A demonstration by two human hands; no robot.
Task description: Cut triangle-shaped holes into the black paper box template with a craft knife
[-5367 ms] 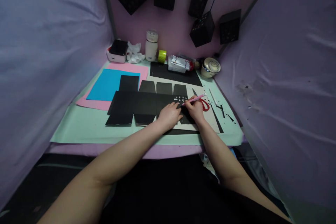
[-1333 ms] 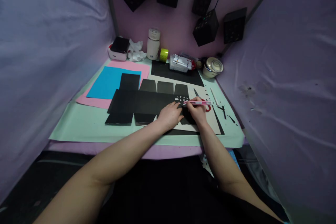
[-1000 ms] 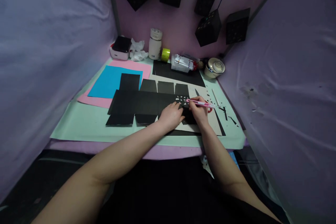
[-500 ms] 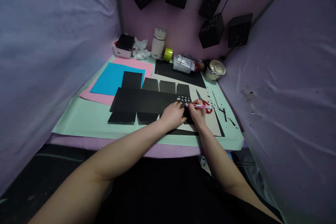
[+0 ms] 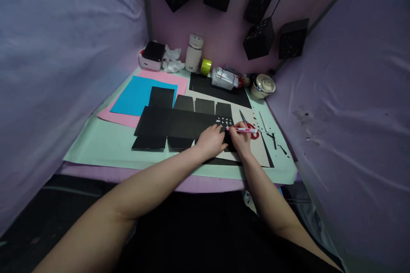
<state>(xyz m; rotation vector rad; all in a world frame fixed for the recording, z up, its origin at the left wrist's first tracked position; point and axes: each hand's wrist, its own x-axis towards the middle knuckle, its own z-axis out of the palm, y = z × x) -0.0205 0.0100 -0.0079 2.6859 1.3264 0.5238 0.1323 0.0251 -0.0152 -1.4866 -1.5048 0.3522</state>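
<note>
A black card box blank [image 5: 166,123] with flaps lies flat on a pale board [image 5: 259,155]. Small white-looking openings [image 5: 224,121] are cut through its right end. My left hand [image 5: 210,140] rests flat on the card, fingers stretched out, just left of and below the openings. In my right hand [image 5: 241,139] is a slim pink-and-white craft knife [image 5: 246,130], its tip down at the card beside my left fingertips; the very tip is too small to make out. Scissors with red handles [image 5: 254,133] lie just beyond my right hand, partly hidden by it.
Blue [image 5: 131,96] and pink sheets [image 5: 120,118] lie at left. A white bottle [image 5: 193,57], yellow tape roll [image 5: 206,67], clear case [image 5: 224,78] and lidded pot [image 5: 263,86] line the back. Black scraps [image 5: 274,141] and a white pen [image 5: 263,120] lie at right. Black boxes [image 5: 259,39] hang above.
Both hands and the card stay almost in place. The craft knife shows only a very slight shift, and the whole view has moved a little.
</note>
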